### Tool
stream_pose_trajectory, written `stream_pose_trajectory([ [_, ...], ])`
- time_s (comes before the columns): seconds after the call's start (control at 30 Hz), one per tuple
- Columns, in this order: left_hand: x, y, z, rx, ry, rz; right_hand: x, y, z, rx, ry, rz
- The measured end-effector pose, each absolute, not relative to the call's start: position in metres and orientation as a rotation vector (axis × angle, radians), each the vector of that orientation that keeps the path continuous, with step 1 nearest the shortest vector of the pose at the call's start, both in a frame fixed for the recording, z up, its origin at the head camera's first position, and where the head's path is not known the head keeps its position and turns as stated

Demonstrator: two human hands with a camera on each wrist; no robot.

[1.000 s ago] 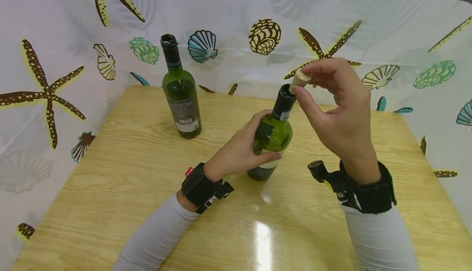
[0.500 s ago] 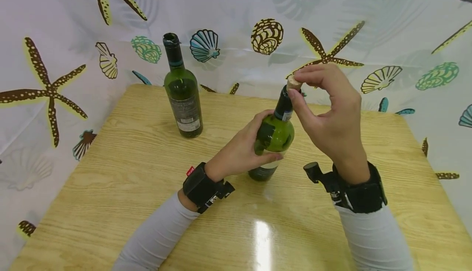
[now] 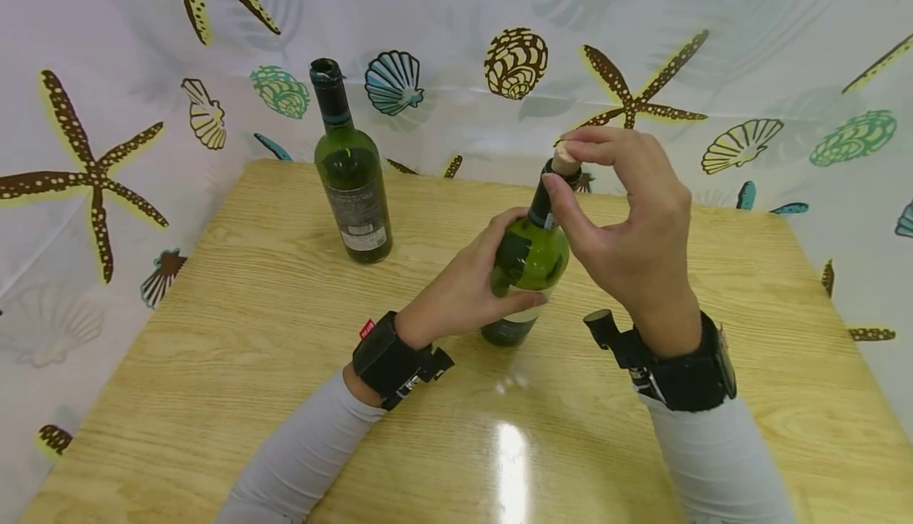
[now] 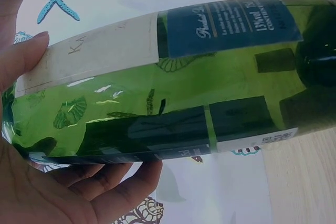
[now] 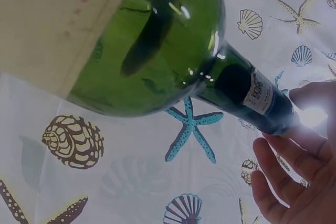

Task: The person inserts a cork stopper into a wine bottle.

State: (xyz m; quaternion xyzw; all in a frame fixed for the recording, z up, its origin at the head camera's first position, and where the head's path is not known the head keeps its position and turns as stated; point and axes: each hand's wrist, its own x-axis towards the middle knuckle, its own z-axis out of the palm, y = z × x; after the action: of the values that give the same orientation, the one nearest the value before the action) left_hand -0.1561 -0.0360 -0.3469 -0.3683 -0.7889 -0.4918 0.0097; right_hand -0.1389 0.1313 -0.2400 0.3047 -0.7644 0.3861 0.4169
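My left hand (image 3: 467, 278) grips a green wine bottle (image 3: 544, 253) around its body; the bottle leans slightly to the right. In the left wrist view, thumb and fingers wrap the labelled glass bottle (image 4: 184, 87). A pale cork (image 3: 566, 158) stands at the bottle's mouth, pinched between thumb and forefinger of my right hand (image 3: 635, 223). Its lower end is hidden by the rim and the thumb. The right wrist view has the right hand (image 5: 299, 166) at the dark neck (image 5: 252, 93), where glare covers the cork.
A second green wine bottle (image 3: 353, 191) stands upright at the back left, its mouth uncorked. Both bottles are on a wooden table (image 3: 250, 349). Behind the table hangs a white curtain (image 3: 449, 17) printed with shells and starfish.
My right hand has moved left and slightly down, bringing the tilted cork from beside the rim onto the bottle's mouth, now more upright. The left hand keeps its hold on the bottle.
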Motion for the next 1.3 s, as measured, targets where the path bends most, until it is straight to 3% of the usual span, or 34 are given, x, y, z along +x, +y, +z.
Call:
stream_pose_trajectory([
  [0.47,-0.157,-0.039,-0.351,-1.104,-2.466,-1.658,-0.138,0.134,-0.227,0.831,-2.000,0.852],
  [0.87,-0.188,-0.055,-0.428,-1.122,-2.393,-2.526,-0.140,0.159,-0.180,1.077,-2.462,0.648],
  [1.07,-0.196,-0.048,-0.451,-1.233,-2.413,-2.669,-0.152,0.162,-0.156,1.255,-2.702,0.402],
  [1.3,-0.196,-0.047,-0.451,-1.273,-2.329,-2.564,-0.159,0.155,-0.141,1.249,-2.814,0.372],
])
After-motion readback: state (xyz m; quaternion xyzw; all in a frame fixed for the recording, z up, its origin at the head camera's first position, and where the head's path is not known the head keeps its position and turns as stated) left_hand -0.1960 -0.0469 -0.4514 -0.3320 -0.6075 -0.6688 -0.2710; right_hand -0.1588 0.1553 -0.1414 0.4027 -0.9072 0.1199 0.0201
